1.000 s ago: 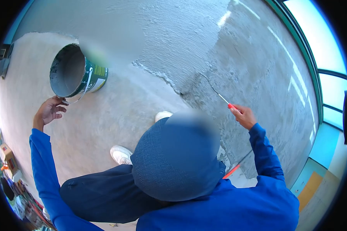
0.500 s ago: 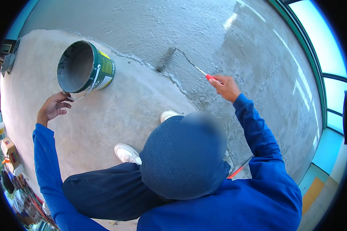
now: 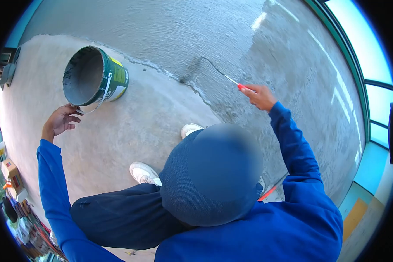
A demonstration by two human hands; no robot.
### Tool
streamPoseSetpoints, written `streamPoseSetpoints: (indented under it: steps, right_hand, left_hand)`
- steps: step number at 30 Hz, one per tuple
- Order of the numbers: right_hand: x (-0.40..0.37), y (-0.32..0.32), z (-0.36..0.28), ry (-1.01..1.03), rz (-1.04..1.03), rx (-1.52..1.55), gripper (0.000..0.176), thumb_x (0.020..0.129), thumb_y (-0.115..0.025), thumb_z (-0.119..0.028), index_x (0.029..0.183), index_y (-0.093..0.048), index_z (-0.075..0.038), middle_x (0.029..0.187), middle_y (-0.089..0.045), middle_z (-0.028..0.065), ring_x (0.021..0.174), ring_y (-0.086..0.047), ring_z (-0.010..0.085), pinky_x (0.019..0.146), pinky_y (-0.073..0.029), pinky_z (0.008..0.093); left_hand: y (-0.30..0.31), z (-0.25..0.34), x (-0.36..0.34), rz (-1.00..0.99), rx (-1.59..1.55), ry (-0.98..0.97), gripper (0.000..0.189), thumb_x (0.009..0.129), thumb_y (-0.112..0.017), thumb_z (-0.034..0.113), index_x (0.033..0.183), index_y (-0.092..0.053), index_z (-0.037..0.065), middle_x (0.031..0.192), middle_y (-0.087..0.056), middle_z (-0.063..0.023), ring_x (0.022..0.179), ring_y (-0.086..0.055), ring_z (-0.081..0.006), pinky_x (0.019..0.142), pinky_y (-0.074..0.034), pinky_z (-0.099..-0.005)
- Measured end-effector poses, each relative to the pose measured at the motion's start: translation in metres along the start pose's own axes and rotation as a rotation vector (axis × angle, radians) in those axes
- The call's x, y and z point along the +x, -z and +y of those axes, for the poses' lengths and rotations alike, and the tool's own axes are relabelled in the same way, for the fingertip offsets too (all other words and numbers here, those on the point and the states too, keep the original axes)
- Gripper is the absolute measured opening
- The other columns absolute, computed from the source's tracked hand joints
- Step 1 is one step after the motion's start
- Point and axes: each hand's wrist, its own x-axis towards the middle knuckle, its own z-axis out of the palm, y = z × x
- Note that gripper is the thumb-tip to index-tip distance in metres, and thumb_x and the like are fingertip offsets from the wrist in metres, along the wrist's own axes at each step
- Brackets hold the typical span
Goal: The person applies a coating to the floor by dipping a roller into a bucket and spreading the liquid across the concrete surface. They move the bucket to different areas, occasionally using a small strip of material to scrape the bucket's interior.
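Observation:
At the left, my left hand (image 3: 64, 119) grips the rim or handle of a green bucket (image 3: 118, 79), which leans with its mouth toward the left. Grey material coats the inside of the bucket. My right hand (image 3: 259, 96) is closed around the red handle of a paint roller (image 3: 231, 80). The roller's grey head, blurred, lies on the wet grey coating (image 3: 170, 30) near its edge with the lighter bare floor (image 3: 113, 139).
White shoes (image 3: 144, 173) stand on the lighter floor below the bucket. A red-handled tool (image 3: 270, 192) lies right of the blue-capped head. Boxes (image 3: 12, 174) and piled items line the far left; green-framed windows (image 3: 382, 107) are at the right.
My right hand and the roller have shifted slightly right, and the roller head is more blurred. The bucket has moved a little to the left, with my left hand still on it.

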Motion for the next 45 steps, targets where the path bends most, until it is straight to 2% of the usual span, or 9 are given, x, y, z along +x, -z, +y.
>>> streamPoseSetpoints:
  steps: [5,11,14,17,26,31,34,40,45]
  right_hand:
    - [-0.003,-0.003,0.029,0.141,0.003,-0.061,0.038,0.092,-0.061,-0.037,0.111,-0.067,-0.005,0.069,-0.055,0.002,0.057,-0.05,0.0099,0.052,-0.041,0.029]
    - [-0.086,0.016,0.111,0.093,0.102,-0.152,0.036,0.093,-0.06,-0.034,0.11,-0.067,-0.004,0.07,-0.056,0.0021,0.056,-0.049,0.009,0.051,-0.04,0.0277]
    - [-0.13,0.024,0.118,-0.143,0.107,0.02,0.035,0.093,-0.061,-0.035,0.11,-0.068,-0.005,0.069,-0.055,0.0004,0.056,-0.048,0.0079,0.05,-0.039,0.0261]
    - [-0.139,0.025,0.119,-0.221,0.112,0.156,0.036,0.092,-0.061,-0.037,0.11,-0.068,-0.006,0.068,-0.053,-0.0015,0.056,-0.047,0.007,0.05,-0.038,0.0252]
    - [0.024,-0.037,0.014,0.193,0.119,-0.027,0.042,0.091,-0.058,-0.042,0.112,-0.068,-0.007,0.062,-0.057,0.0051,0.054,-0.055,0.0143,0.05,-0.043,0.0305]
    - [0.09,-0.053,-0.056,0.039,-0.023,0.233,0.044,0.09,-0.061,-0.046,0.116,-0.067,-0.011,0.061,-0.05,0.0007,0.043,-0.039,0.008,0.037,-0.028,0.0268]
    - [0.09,-0.038,-0.054,0.07,-0.079,0.14,0.044,0.09,-0.06,-0.045,0.114,-0.068,-0.008,0.061,-0.054,0.0035,0.044,-0.044,0.0094,0.037,-0.033,0.0279]
    - [0.007,0.008,0.042,-0.016,-0.002,0.061,0.042,0.091,-0.06,-0.045,0.114,-0.068,-0.01,0.061,-0.05,0.0015,0.047,-0.044,0.0079,0.04,-0.032,0.0251]
    - [-0.083,0.055,0.1,-0.259,0.009,0.081,0.039,0.092,-0.059,-0.044,0.113,-0.068,-0.012,0.058,-0.045,-0.0013,0.043,-0.038,0.0067,0.037,-0.027,0.0242]
  left_hand:
    - [0.001,-0.004,-0.004,0.031,-0.031,-0.015,0.025,0.093,-0.053,0.031,0.111,-0.057,0.014,0.103,-0.061,-0.0031,0.086,-0.057,-0.0138,0.067,-0.045,-0.0296]
    - [0.007,-0.009,0.005,-0.006,-0.024,-0.015,0.026,0.092,-0.053,0.029,0.113,-0.055,0.014,0.103,-0.062,-0.0034,0.086,-0.058,-0.0145,0.067,-0.046,-0.0293]
    - [0.004,-0.005,0.006,-0.009,-0.033,-0.005,0.024,0.091,-0.054,0.026,0.111,-0.055,0.013,0.103,-0.062,-0.0029,0.086,-0.058,-0.0145,0.067,-0.046,-0.0288]
    - [0.003,-0.005,0.002,-0.008,-0.036,-0.011,0.023,0.091,-0.053,0.025,0.111,-0.055,0.013,0.103,-0.062,-0.0024,0.086,-0.059,-0.0143,0.066,-0.046,-0.0281]
    - [-0.002,-0.001,-0.008,0.004,-0.03,-0.034,0.024,0.093,-0.053,0.029,0.111,-0.055,0.013,0.103,-0.062,-0.0024,0.086,-0.058,-0.014,0.067,-0.046,-0.0285]
    - [-0.002,-0.001,-0.012,0.004,-0.042,-0.041,0.026,0.094,-0.053,0.032,0.113,-0.056,0.014,0.103,-0.062,-0.0025,0.086,-0.058,-0.014,0.068,-0.046,-0.0293]
    - [0.0,-0.003,-0.011,0.023,-0.034,-0.039,0.028,0.093,-0.054,0.033,0.113,-0.056,0.014,0.103,-0.061,-0.0026,0.086,-0.058,-0.014,0.068,-0.046,-0.0291]
    - [-0.002,-0.001,-0.007,0.005,-0.031,-0.029,0.027,0.091,-0.055,0.031,0.112,-0.056,0.014,0.103,-0.062,-0.0024,0.085,-0.058,-0.0139,0.067,-0.045,-0.0293]
    - [-0.003,0.002,-0.003,0.005,-0.019,-0.014,0.024,0.091,-0.054,0.029,0.109,-0.057,0.013,0.102,-0.062,-0.0034,0.086,-0.058,-0.0148,0.067,-0.045,-0.0301]
